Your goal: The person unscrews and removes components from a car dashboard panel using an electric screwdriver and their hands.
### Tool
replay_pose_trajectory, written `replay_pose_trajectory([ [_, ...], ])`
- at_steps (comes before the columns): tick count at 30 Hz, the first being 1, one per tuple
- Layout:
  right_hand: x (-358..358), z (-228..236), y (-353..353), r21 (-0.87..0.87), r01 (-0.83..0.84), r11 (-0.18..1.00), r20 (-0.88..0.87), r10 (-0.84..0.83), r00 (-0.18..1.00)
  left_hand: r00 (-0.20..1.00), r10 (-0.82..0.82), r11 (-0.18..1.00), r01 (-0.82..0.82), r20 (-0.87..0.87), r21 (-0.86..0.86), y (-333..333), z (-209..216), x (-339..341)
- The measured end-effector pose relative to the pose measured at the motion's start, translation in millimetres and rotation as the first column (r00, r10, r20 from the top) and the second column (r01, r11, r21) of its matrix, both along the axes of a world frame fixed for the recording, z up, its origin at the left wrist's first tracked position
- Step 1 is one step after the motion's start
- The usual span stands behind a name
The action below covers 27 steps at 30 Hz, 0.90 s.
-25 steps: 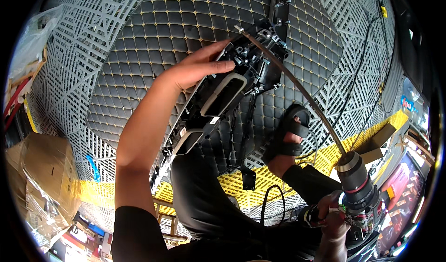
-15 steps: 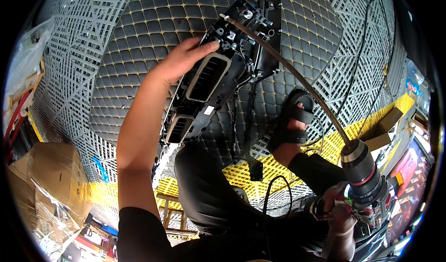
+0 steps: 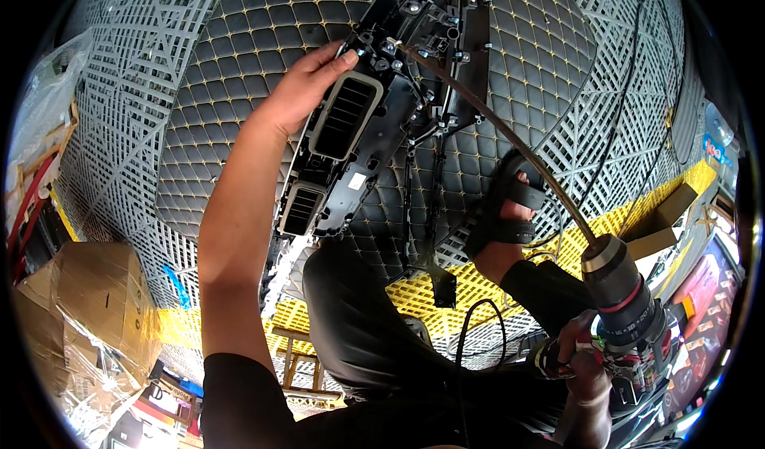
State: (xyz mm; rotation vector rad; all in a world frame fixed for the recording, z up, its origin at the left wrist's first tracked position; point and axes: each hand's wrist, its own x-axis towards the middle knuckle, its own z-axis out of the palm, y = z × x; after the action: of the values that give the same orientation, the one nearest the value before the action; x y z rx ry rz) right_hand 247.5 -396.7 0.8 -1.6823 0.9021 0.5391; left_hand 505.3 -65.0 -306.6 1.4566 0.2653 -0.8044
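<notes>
My left hand (image 3: 312,82) grips the edge of a black plastic air vent panel (image 3: 374,146), thumb on top and the other fingers hidden behind it. Two grey-framed vents (image 3: 347,118) are set in the panel, and several bright metal fasteners dot its upper part. A power drill (image 3: 625,305) is in my right hand (image 3: 580,361), whose fingers wrap round its handle at the lower right. From its chuck a long, thin, slightly curved shaft (image 3: 514,134) reaches to the panel's upper part. The shaft's tip appears to be at a fastener near my left thumb; I cannot tell whether it touches.
Beneath the panel lies a black quilted mat (image 3: 239,74) on grey and yellow grid flooring. Another long black trim piece (image 3: 470,58) is just right of the panel. My sandalled foot (image 3: 514,206) is nearby. A cardboard box (image 3: 100,298) stands at the left; cables (image 3: 617,114) run along the right.
The panel and my left hand have shifted slightly left and away from me. The shaft's tip is now lower on the panel, nearer my thumb. Both hands keep their holds.
</notes>
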Motion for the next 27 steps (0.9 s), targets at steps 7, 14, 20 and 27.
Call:
replay_pose_trajectory([
  [7,-10,0,-4,-0.064,-0.035,0.997,-0.070,0.030,0.997,1.000,-0.015,1.000,0.016,0.018,-0.004,1,-2,7],
  [14,-8,0,1,-0.053,-0.001,0.999,-0.076,-0.003,0.997,0.998,-0.053,0.998,0.054,0.024,-0.042,-4,-2,17],
  [20,-1,1,0,-0.097,-0.123,0.988,-0.130,0.110,0.985,0.996,-0.093,0.992,0.092,-0.007,-0.086,0,-7,24],
  [27,4,-2,8,0.049,-0.004,0.999,0.050,0.002,0.999,0.970,-0.170,0.985,0.174,0.172,-0.010,-3,-26,28],
])
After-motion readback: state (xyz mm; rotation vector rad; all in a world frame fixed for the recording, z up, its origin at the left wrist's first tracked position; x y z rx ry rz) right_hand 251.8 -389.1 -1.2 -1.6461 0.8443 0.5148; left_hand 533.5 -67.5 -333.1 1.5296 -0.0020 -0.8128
